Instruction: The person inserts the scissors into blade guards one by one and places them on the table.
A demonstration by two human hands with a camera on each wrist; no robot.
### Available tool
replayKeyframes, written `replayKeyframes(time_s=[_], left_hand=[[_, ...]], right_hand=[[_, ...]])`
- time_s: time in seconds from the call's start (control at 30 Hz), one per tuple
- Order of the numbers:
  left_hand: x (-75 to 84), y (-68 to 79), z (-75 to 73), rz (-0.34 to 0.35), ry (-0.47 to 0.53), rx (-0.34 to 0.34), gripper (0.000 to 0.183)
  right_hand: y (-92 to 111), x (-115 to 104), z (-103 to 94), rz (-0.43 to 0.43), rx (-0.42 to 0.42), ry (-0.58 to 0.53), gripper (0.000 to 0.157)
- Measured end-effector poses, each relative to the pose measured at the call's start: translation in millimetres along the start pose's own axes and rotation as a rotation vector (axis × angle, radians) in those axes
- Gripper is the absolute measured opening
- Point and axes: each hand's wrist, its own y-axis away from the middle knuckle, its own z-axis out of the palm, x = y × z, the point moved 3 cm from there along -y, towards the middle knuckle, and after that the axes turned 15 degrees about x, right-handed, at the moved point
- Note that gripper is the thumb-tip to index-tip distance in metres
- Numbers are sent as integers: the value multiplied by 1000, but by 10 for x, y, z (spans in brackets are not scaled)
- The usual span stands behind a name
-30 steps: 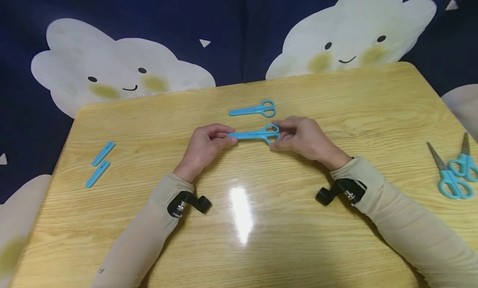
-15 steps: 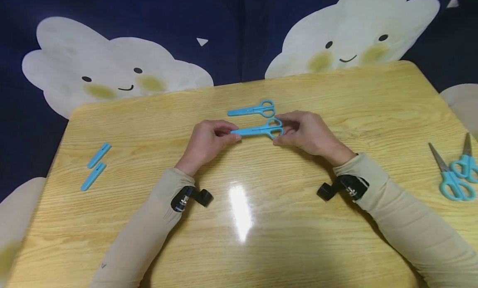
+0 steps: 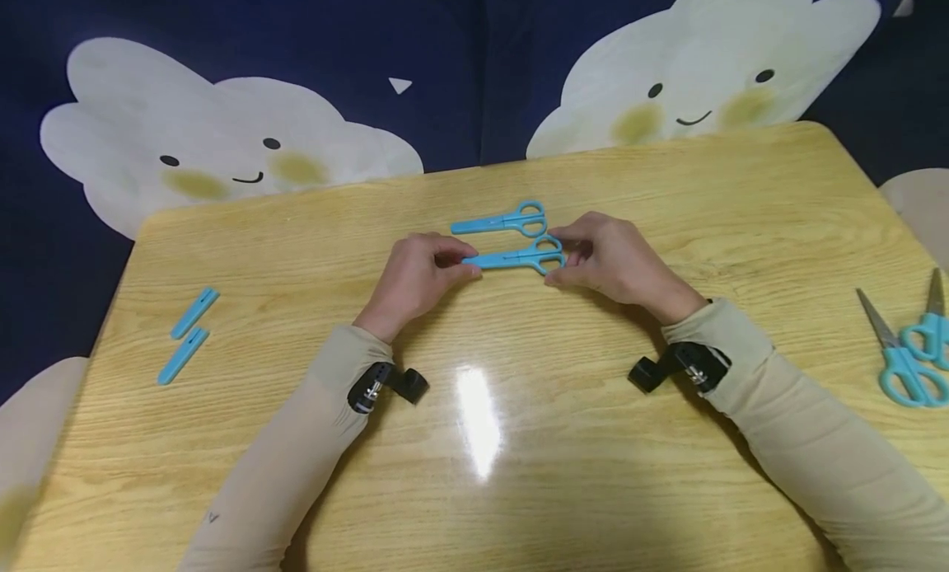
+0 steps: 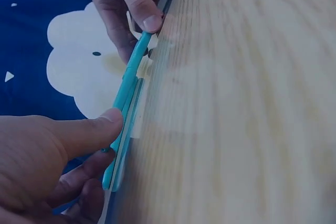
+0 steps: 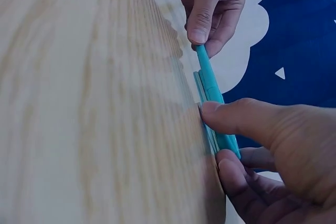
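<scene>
A pair of blue scissors [image 3: 511,260] with its blades in a blue cover lies crosswise between my two hands. My left hand [image 3: 415,275] pinches the covered tip between thumb and fingers. At the other end, the finger loops are gripped by my right hand [image 3: 611,255]. In the left wrist view the held scissors [image 4: 132,69] look level, close over the table. Just behind them, a second pair of covered scissors [image 3: 485,224] rests on the table, lined up the same way, loops to the right.
Two loose blue blade covers [image 3: 195,312] lie side by side at the table's left. Over at the right edge are two uncovered scissors [image 3: 906,374] with metal blades showing. A dark blue cloth [image 3: 474,69] with clouds hangs behind the wooden table [image 3: 563,440].
Both hands have carried the held scissors slightly away from me and to the right, closer to the pair behind. The head view has shifted a little.
</scene>
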Motion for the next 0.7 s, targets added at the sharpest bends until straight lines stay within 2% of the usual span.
replayKeyframes(time_s=[0.23,0.43,0.7], left_hand=[[-6,-27,3,31,-15,4,23],[-45,-45,10,-11,-9,-17,22],[-111,-30,-26,-35,6,11,23]], right_hand=[[-21,-21,-9,41,-13,22,60],[-20,-22,-8,89,-32,31,61],[-45,-68,21,76,-22,47,62]])
